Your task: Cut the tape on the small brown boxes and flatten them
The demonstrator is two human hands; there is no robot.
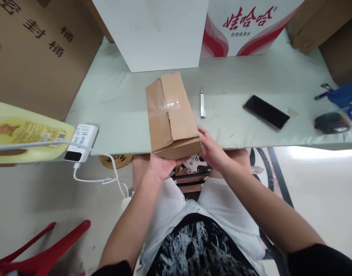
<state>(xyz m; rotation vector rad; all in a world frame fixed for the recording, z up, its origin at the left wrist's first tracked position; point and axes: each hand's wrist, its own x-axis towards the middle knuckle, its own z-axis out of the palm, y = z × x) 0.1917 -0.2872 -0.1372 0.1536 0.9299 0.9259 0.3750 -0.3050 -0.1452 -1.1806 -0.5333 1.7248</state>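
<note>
A long brown cardboard box [171, 113] lies on the pale table [121, 103], its near end over the table's front edge. Clear tape crosses its top seam, and a flap at the near end stands slightly ajar. My left hand [161, 165] cups the box's near end from below, fingers curled round it. My right hand [212, 149] grips the near right corner of the same box, fingers pressed against its side.
A small white utility knife [202, 102] lies just right of the box. A black phone [266, 112] and a dark mouse [331, 122] sit further right. A white power bank [81, 142] with cable and a yellow jug [23, 132] are at left. Large cartons line the back.
</note>
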